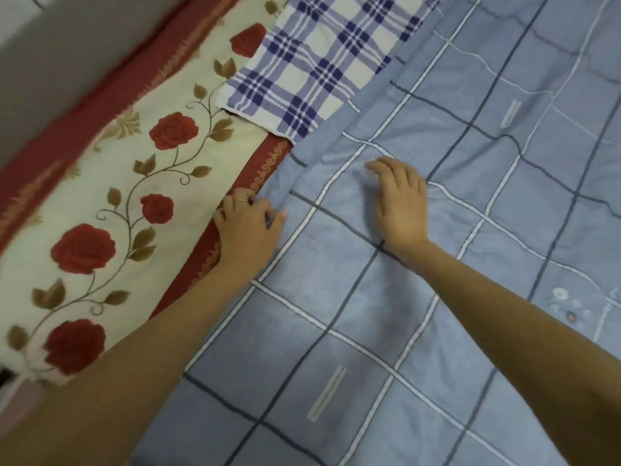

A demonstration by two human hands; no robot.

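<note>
We see the blue checked quilt (336, 314) spread over the bed's right side, its long edge running beside the rose-patterned bedsheet (100, 196) and overlapping a blue-and-white plaid cloth (312, 72) at the top. Our left hand (248, 227), with a ring (241, 200) on one finger, has its grip curled narrow on that quilt edge, pinching the fold. Our right hand (400, 203) rests palm-down on the quilt just beside it, its grip wide and fingers loosely spread, holding nothing.
</note>
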